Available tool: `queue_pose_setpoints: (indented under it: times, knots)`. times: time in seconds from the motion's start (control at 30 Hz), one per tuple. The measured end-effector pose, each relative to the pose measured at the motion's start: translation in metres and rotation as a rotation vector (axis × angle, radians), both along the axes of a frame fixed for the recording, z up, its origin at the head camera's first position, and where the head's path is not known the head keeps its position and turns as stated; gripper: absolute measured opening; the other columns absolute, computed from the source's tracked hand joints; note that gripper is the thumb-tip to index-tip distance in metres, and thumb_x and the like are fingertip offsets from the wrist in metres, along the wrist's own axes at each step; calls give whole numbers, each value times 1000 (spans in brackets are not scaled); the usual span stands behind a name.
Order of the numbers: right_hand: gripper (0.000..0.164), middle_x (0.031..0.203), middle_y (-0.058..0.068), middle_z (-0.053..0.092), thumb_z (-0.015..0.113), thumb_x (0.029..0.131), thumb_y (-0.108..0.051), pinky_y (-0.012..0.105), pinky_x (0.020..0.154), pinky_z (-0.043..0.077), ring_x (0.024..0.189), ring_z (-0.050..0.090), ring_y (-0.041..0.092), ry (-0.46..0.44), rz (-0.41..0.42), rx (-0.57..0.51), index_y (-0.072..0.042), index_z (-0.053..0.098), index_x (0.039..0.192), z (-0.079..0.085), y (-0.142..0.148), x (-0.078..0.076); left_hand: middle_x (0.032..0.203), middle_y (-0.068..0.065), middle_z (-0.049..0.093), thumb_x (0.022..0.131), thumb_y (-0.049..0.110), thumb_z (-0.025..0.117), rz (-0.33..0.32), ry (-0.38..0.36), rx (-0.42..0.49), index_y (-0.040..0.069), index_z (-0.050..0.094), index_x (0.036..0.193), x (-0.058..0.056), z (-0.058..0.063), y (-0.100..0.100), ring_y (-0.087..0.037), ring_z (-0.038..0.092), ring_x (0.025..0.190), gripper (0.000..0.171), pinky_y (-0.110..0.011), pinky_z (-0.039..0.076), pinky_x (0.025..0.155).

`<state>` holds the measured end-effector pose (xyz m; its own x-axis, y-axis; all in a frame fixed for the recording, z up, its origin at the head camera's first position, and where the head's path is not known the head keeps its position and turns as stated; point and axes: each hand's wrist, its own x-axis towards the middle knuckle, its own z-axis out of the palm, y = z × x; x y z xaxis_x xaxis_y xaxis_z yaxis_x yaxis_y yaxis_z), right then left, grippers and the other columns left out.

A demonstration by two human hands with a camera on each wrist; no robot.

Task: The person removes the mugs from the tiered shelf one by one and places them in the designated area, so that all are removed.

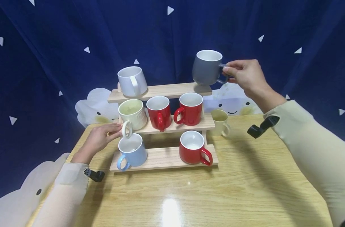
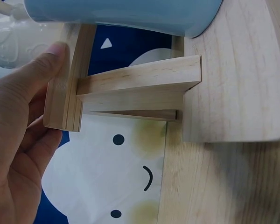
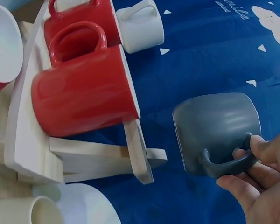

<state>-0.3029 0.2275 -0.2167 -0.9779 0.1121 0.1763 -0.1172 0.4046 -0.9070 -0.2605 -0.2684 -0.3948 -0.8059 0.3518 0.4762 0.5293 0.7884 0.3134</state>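
With thumb and fingers, my right hand (image 1: 247, 75) pinches the handle of a grey mug (image 1: 205, 72) with a white inside. The mug is upright and overlaps the right end of the top shelf (image 1: 169, 90) in the head view; in the right wrist view a gap shows between mug and rack. My left hand (image 1: 99, 138) grips the left end of the wooden rack's middle shelf (image 2: 63, 93), thumb on its upper face and fingers beneath. Close by that hand stand a cream mug (image 1: 133, 115) on the middle shelf and a light blue mug (image 1: 133, 154) on the bottom one.
A white mug (image 1: 132, 82) sits at the top shelf's left. Two red mugs (image 1: 191, 110) share the middle shelf; another red mug (image 1: 190, 149) stands below at right. A pale yellow mug (image 1: 219, 121) is on the table (image 1: 240, 189) behind the rack's right side. A blue curtain hangs behind.
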Motion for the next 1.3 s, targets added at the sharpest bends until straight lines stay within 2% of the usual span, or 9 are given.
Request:
queue_pose_setpoints:
  times: [0.2, 0.43, 0.63, 0.93, 1.03, 1.3]
  knots:
    - [35, 106, 4, 69, 66, 94, -21, 32, 90, 54, 100, 63, 18, 6, -14, -27, 0, 64, 123, -5, 12, 1, 115, -15, 69, 83, 19, 79, 0, -3, 1, 4, 72, 115, -1, 0, 0, -37, 63, 110, 37, -55, 48, 93]
    - [38, 96, -1, 70, 66, 94, -19, 24, 80, 56, 97, 64, 15, 22, -37, -27, 3, 62, 126, -12, 28, 5, 116, -15, 69, 83, 19, 79, 9, -14, -9, 4, 71, 116, 0, 0, 1, -37, 63, 110, 37, -55, 48, 93]
    - [39, 94, -3, 70, 66, 94, -19, 22, 78, 56, 97, 64, 12, 43, -49, -13, 4, 61, 125, -17, 41, 9, 116, -15, 68, 83, 18, 79, 2, -19, 1, 4, 71, 116, 1, 2, 1, -38, 64, 109, 37, -55, 49, 90]
    - [42, 86, -10, 69, 66, 94, -18, 18, 73, 56, 88, 65, 5, 47, -52, -8, 7, 59, 126, -27, 55, 11, 115, -14, 69, 82, 19, 80, -1, -12, 3, 5, 72, 115, 1, 2, 1, -36, 65, 107, 37, -53, 52, 86]
    - [42, 87, -10, 70, 66, 95, -19, 18, 73, 56, 84, 66, 2, 50, -56, 16, 7, 59, 127, -31, 59, 12, 115, -15, 69, 82, 18, 80, -3, -9, 7, 4, 72, 116, 1, 2, 1, -36, 65, 107, 37, -53, 52, 85]
    - [44, 94, -9, 69, 65, 95, -28, 18, 75, 55, 76, 66, -2, 24, -103, 163, 2, 61, 127, -43, 70, 15, 115, -15, 69, 83, 19, 79, 5, -8, -4, 4, 72, 116, 2, 3, 1, -37, 65, 107, 37, -54, 52, 85]
